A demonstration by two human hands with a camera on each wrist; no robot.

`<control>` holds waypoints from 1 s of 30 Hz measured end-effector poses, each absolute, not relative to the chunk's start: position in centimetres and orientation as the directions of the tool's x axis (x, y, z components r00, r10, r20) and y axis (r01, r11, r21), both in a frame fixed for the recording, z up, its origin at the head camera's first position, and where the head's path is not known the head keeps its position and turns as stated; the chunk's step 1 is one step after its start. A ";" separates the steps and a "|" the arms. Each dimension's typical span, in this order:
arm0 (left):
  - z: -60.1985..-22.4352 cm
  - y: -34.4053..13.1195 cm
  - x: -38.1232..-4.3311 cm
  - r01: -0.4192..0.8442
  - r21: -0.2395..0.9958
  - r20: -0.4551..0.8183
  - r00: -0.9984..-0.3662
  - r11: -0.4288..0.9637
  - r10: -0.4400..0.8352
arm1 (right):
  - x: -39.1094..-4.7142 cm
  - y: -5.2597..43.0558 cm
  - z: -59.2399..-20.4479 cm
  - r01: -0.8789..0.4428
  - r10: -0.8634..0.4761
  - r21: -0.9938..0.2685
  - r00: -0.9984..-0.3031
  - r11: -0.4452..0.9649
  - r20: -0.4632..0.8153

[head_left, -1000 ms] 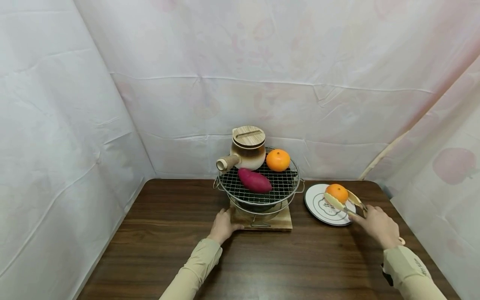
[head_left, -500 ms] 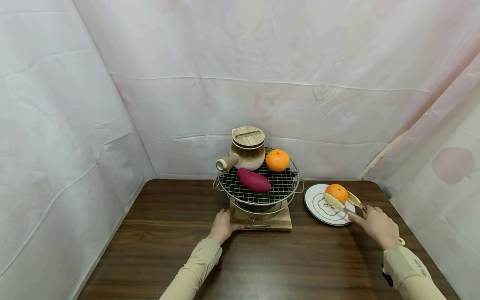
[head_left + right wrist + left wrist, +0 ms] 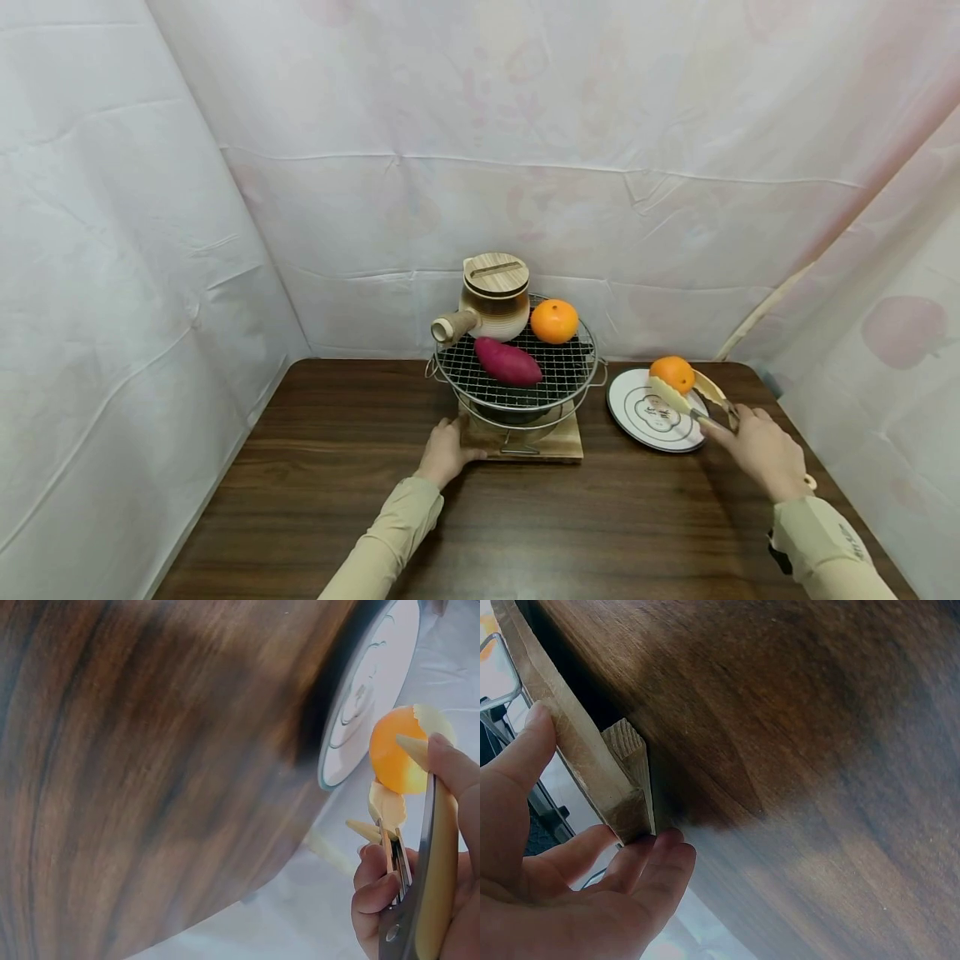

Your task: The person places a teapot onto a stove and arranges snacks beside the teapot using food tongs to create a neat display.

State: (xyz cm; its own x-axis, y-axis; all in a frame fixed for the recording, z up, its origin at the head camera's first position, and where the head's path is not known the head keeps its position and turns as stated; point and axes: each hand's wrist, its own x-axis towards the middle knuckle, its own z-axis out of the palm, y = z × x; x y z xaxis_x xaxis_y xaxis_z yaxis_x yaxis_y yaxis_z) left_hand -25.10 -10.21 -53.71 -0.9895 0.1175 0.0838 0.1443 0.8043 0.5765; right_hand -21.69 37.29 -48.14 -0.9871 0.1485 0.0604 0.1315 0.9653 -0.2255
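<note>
My right hand grips a pair of tongs with cream scalloped tips. Between those tips is an orange mandarin, raised over the far part of a white plate with a dark rim. In the right wrist view the mandarin sits between the tong tips, beside the plate's edge. My left hand holds the near left corner of a wooden base board under a round grill. Its thumb presses the front edge of the board, and the other fingers bend round the corner.
On the grill's wire mesh stand a side-handled teapot with a wooden lid, a purple sweet potato and a second mandarin. Wire handles stick out from the grill's sides. A pale curtain hangs behind the dark wood table.
The mandarin in the tongs has risen and turned slightly above the plate, and the right hand has shifted a little to the right. The left hand keeps its place on the board.
</note>
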 end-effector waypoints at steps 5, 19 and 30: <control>-53.7 -10.2 -24.9 0.141 0.573 0.079 -0.990 0.807 0.117 | -21.6 37.0 -47.7 0.106 0.137 -0.236 -0.984 0.966 0.116; -53.8 -10.2 -25.0 0.142 0.571 0.081 -0.990 0.808 0.116 | -20.5 35.4 -44.9 0.080 0.129 -0.261 -0.976 0.962 0.175; -53.8 -10.2 -25.1 0.146 0.579 0.089 -0.989 0.802 0.116 | -19.0 33.2 -42.4 0.042 0.107 -0.277 -0.968 0.960 0.226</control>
State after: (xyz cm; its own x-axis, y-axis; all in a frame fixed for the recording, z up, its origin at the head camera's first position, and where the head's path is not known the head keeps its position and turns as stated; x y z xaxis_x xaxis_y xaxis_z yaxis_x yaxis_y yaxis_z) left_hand -25.05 -10.23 -53.76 -0.9893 0.1156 0.0888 0.1457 0.8023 0.5789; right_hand -19.05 33.24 -42.38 -0.9682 0.1074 0.2260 0.0417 0.9599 -0.2773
